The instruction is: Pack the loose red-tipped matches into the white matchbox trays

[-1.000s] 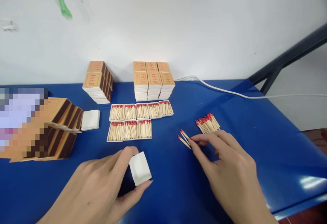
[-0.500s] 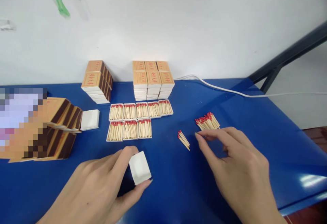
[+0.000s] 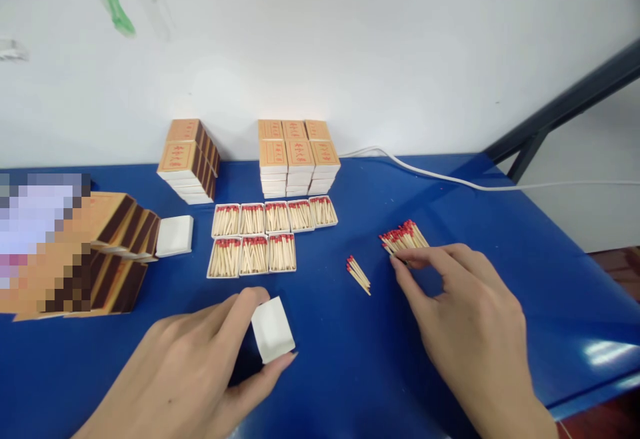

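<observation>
A: Fingertips (image 3: 400, 262) of the right hand (image 3: 465, 319), thumb and index, are narrowed to a pinch on the near edge of the loose match pile (image 3: 404, 237), right of centre. Can't tell how many sticks are in the pinch.

B: Left?

A: Left hand (image 3: 200, 365), bottom centre-left, thumb and index closed on the white tray (image 3: 273, 329), one on each side. Tray tilted, resting on the blue table (image 3: 500, 239).

B: Other matches?

A: Small bundle (image 3: 359, 273) lying alone between the tray and the pile, just left of the right fingertips, not touched.

B: Rest of the head view?

A: Eight filled trays (image 3: 265, 237) in two rows at centre, five behind, three in front, red heads up-frame. Behind them, closed matchbox stacks (image 3: 297, 155) against the wall; a second stack (image 3: 189, 159) to their left. One spare white tray (image 3: 175, 235) left of the filled rows, next to brown sleeves (image 3: 125, 245) at the left edge; part of that area is blurred out. White cable (image 3: 450, 179) runs along the table's back right.
</observation>
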### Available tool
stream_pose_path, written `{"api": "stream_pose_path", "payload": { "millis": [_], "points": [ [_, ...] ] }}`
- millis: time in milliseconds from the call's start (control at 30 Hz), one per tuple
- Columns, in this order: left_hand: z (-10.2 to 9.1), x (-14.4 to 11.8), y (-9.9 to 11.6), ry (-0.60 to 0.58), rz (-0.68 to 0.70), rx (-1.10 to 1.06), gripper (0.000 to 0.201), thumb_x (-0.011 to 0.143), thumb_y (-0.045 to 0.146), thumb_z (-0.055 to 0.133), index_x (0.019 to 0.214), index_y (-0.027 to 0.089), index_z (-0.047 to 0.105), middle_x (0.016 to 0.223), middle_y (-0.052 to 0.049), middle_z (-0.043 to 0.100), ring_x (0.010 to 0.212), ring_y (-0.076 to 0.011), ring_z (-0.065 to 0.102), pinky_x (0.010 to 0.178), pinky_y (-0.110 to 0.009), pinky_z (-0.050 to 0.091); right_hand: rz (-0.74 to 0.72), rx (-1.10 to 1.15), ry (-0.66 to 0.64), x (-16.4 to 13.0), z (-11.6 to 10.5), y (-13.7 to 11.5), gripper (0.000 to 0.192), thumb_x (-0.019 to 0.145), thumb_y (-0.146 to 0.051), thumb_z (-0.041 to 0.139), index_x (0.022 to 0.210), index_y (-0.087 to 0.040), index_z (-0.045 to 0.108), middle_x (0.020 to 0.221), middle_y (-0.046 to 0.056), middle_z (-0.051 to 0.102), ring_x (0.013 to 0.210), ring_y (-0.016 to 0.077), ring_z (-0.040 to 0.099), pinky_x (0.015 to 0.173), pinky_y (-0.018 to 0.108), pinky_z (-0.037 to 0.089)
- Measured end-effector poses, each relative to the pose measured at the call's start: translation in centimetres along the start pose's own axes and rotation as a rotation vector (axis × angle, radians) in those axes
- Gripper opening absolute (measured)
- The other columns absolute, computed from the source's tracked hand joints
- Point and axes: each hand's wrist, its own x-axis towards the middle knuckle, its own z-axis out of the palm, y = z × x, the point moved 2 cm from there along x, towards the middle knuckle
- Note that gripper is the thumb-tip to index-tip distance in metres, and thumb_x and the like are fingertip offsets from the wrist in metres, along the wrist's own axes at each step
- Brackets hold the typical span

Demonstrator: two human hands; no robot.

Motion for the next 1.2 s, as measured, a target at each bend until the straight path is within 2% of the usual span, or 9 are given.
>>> {"api": "stream_pose_path", "payload": {
  "millis": [167,367,500,767,967,1200],
  "points": [
    [0.0,-0.1,0.0,-0.002,0.000,0.001,0.043,0.123,0.065,0.040,0.124,0.025,0.058,0.072,0.006,0.075,0.054,-0.0214,0.079,0.040,-0.033,0.050,-0.016,0.015,-0.017,0.1,-0.1,-0.1,0.038,0.118,-0.046,0.059,0.101,-0.022,0.082,0.096,0.006,0.078,0.088,0.0271,0.072,0.070,0.039,0.049],
    [0.0,-0.3,0.0,0.015,0.003,0.019,0.044,0.124,0.065,0.038,0.124,0.025,0.058,0.071,0.006,0.075,0.051,-0.0223,0.078,0.040,-0.035,0.051,0.074,0.079,-0.058,0.1,-0.1,0.0,0.041,0.116,-0.058,0.061,0.105,-0.026,0.084,0.097,0.004,0.079,0.089,0.0267,0.074,0.071,0.039,0.051],
    [0.1,-0.2,0.0,0.008,0.008,0.020,0.043,0.124,0.064,0.039,0.125,0.026,0.058,0.073,0.006,0.076,0.053,-0.0223,0.079,0.042,-0.035,0.053,0.075,0.088,-0.082,-0.1,-0.2,0.3,0.046,0.116,-0.061,0.058,0.102,-0.026,0.083,0.097,0.004,0.079,0.089,0.0268,0.075,0.071,0.039,0.050],
    [-0.1,-0.1,0.0,0.023,0.014,0.009,0.044,0.124,0.065,0.040,0.125,0.025,0.059,0.072,0.006,0.076,0.053,-0.0210,0.079,0.041,-0.033,0.049,0.062,0.120,-0.085,0.2,0.1,-0.5,0.038,0.116,-0.052,0.061,0.099,-0.026,0.082,0.097,0.004,0.080,0.091,0.0272,0.074,0.075,0.040,0.052],
    [0.2,-0.3,-0.1,0.024,-0.007,-0.031,0.041,0.123,0.064,0.043,0.125,0.026,0.061,0.075,0.007,0.078,0.046,-0.0183,0.072,0.042,-0.033,0.048,0.035,0.195,-0.131,0.1,0.1,-2.2,0.030,0.115,-0.045,0.066,0.097,-0.026,0.081,0.098,0.004,0.081,0.092,0.0257,0.074,0.073,0.038,0.054],
    [-0.1,-0.4,-0.2,0.019,-0.006,-0.015,0.039,0.123,0.062,0.044,0.125,0.026,0.061,0.075,0.006,0.077,0.048,-0.0196,0.074,0.043,-0.034,0.049,0.022,0.219,-0.192,-0.1,-0.4,-2.7,0.027,0.116,-0.042,0.066,0.099,-0.027,0.080,0.101,0.004,0.081,0.094,0.0265,0.075,0.075,0.039,0.055]
  ]
}}
